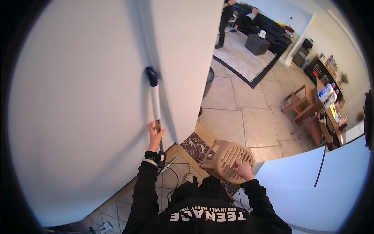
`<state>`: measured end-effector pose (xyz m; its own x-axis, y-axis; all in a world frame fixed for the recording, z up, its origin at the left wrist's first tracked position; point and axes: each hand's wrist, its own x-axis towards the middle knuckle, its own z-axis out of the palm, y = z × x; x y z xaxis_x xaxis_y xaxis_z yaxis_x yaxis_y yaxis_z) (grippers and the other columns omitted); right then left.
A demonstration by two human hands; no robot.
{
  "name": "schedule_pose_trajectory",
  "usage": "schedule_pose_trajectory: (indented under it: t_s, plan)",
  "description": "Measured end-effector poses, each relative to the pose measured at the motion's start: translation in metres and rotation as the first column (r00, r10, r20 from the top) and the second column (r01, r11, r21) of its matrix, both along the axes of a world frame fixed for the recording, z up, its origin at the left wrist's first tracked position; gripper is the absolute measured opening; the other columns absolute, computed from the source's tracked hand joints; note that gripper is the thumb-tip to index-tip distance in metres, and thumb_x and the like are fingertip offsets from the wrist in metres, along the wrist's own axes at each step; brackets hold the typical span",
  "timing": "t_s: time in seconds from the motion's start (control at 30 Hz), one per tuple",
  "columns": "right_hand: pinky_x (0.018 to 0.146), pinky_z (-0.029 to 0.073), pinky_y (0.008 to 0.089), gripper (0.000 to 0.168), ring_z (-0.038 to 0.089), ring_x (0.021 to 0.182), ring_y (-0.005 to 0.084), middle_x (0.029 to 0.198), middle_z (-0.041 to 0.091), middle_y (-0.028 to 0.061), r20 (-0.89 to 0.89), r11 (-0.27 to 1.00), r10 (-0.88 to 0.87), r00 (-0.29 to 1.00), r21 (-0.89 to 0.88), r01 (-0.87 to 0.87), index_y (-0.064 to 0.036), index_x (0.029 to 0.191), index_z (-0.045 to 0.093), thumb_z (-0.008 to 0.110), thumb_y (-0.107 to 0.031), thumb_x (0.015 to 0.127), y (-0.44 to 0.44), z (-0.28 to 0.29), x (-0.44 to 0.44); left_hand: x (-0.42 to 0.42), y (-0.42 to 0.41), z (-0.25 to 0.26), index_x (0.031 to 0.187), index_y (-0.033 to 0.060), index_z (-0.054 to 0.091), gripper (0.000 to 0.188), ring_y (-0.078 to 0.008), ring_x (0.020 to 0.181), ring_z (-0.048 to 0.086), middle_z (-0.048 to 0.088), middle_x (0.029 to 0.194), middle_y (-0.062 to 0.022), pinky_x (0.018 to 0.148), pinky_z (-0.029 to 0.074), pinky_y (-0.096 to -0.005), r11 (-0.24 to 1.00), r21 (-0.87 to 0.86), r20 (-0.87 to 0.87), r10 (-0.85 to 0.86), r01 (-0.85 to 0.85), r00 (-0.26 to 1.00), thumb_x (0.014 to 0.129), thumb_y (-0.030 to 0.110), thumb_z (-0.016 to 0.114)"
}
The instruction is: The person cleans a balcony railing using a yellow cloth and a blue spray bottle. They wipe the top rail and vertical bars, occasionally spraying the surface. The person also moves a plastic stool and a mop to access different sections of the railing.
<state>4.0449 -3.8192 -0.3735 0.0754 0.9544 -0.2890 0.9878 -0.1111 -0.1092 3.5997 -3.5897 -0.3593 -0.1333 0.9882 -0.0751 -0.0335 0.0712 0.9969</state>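
My left hand (155, 135) is at the lower part of a long pole (155, 102), its fingers spread around or against the shaft; whether it grips the pole is not clear. The pole has a white sleeve and a dark blue rounded end and stands close to the white wall, casting shadows on it. On the right, my right hand (244, 170) is on the slatted seat of a beige plastic stool (230, 158), with fingers at the slots. The stool is tilted. Black sleeves cover both arms, and a black device is strapped on the left wrist.
The stool is in a passage with a dark marble threshold (195, 144). A white surface (304, 181) stands at the right. Beyond lie a tiled floor (258, 125), wooden chairs (304, 102), a table with white bottles (326, 93), a rug and a black sofa (270, 27) with people nearby.
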Motion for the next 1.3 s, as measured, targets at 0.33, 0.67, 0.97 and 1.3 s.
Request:
schedule_pose_trajectory:
  t_s: [0.33, 0.67, 0.97, 1.3]
  plan:
    - [0.08, 0.045, 0.0459, 0.036, 0.053, 0.095, 0.0401, 0.092, 0.063, 0.0177, -0.076, 0.967, -0.25, 0.965, -0.079, 0.244, -0.014, 0.098, 0.064, 0.069, -0.038, 0.072, 0.051, 0.003, 0.081, 0.08, -0.019, -0.04, 0.064, 0.0004, 0.055, 0.03, -0.0086, 0.071, 0.058, 0.061, 0.065, -0.0032, 0.065, 0.047, -0.0255, 0.942, -0.172, -0.245, -0.325, 0.289, 0.913, 0.083, 0.019, 0.069]
    - [0.082, 0.044, 0.0469, 0.037, 0.055, 0.095, 0.0394, 0.091, 0.064, 0.0176, -0.176, 0.947, -0.31, 0.934, -0.145, 0.287, -0.014, 0.099, 0.064, 0.068, -0.04, 0.073, 0.141, -0.018, 0.267, 0.337, 0.053, 0.056, 0.065, 0.0039, 0.046, 0.034, -0.0077, 0.051, 0.044, 0.04, 0.053, 0.0019, 0.048, 0.037, -0.0277, 0.825, -0.181, -0.117, -0.558, 0.535, 0.821, 0.079, 0.016, 0.075]
    - [0.081, 0.042, 0.0477, 0.036, 0.053, 0.092, 0.0389, 0.087, 0.065, 0.0157, -0.19, 0.925, -0.379, 0.906, -0.051, 0.377, -0.013, 0.096, 0.065, 0.072, -0.037, 0.07, 0.229, -0.019, 0.43, 0.481, 0.179, 0.149, 0.07, 0.0069, 0.042, 0.026, -0.0062, 0.047, 0.044, 0.047, 0.055, 0.0003, 0.046, 0.037, -0.0224, 0.965, 0.227, -0.056, -0.122, 0.132, 0.991, 0.089, 0.007, 0.06]
    - [0.075, 0.051, 0.038, 0.071, 0.065, 0.086, 0.0308, 0.09, 0.067, 0.0151, -0.281, 0.958, -0.275, 0.919, -0.166, 0.235, -0.004, 0.103, 0.06, 0.085, -0.047, 0.052, 0.401, -0.008, 0.549, 0.57, 0.361, 0.152, 0.084, 0.0044, 0.048, 0.013, -0.0104, 0.062, 0.05, 0.047, 0.064, 0.0001, 0.075, 0.046, -0.0301, 0.927, 0.37, 0.223, -0.156, 0.065, 0.962, 0.094, 0.01, 0.053]
